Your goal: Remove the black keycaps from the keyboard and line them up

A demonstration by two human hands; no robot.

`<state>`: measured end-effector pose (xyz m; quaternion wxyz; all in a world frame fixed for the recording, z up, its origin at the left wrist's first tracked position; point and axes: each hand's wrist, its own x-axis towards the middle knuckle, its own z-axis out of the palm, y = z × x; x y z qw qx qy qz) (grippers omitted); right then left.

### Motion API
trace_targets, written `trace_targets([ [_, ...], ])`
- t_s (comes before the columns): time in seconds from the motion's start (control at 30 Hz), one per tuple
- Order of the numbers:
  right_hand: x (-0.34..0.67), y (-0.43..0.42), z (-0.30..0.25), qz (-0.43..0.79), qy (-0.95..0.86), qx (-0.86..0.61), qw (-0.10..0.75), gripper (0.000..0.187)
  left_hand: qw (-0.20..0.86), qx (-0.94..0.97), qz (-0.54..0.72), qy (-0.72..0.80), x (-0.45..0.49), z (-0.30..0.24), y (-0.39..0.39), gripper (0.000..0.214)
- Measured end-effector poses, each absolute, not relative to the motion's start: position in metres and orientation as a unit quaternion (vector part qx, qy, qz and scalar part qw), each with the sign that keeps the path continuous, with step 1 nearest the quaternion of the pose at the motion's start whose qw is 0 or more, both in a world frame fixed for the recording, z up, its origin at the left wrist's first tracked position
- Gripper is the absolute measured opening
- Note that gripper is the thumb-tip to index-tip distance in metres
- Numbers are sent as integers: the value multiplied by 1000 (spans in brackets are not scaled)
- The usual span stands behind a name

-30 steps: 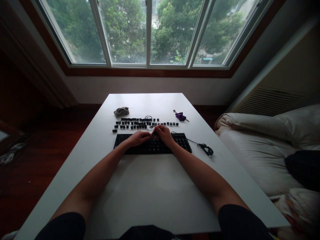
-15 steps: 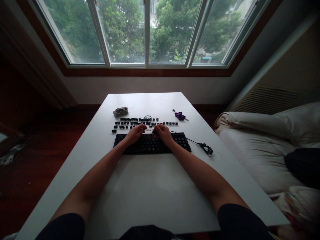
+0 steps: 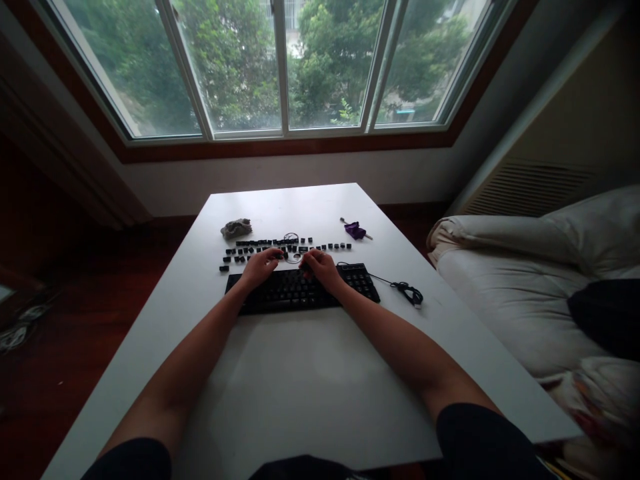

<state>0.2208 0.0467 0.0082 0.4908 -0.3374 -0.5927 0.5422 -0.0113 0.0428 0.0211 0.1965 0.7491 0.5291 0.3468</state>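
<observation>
A black keyboard (image 3: 295,291) lies on a white table (image 3: 310,387). Behind it, loose black keycaps (image 3: 240,251) lie in rows. My left hand (image 3: 259,267) reaches past the keyboard's far edge with its fingertips at the keycap rows; its fingers are curled, and I cannot make out whether they hold anything. My right hand (image 3: 323,265) rests over the keyboard's upper middle with curled fingers, close to a small wire ring (image 3: 291,237) among the keycaps.
A crumpled grey cloth (image 3: 236,228) lies at the back left of the table. A purple tool (image 3: 357,230) lies at the back right. The keyboard's cable (image 3: 407,291) ends coiled on the right. A white sofa (image 3: 525,293) stands beside the table.
My left hand has moved forward from the keyboard's middle to the keycap rows behind it. My right hand has stayed nearly in place. The view has tilted slightly.
</observation>
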Motion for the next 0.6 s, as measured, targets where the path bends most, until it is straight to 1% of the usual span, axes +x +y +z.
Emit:
trace_targets([
  [0.17, 222, 48, 6, 540, -595, -333, 493, 45, 156, 762, 309, 547, 1, 29, 55, 31],
  [0.43, 223, 51, 4, 545, -594, -326, 495, 43, 27, 795, 245, 555, 28, 27, 80, 31],
  [0.6, 223, 50, 6, 547, -594, -313, 500, 40, 24, 802, 244, 544, 32, 18, 87, 28],
])
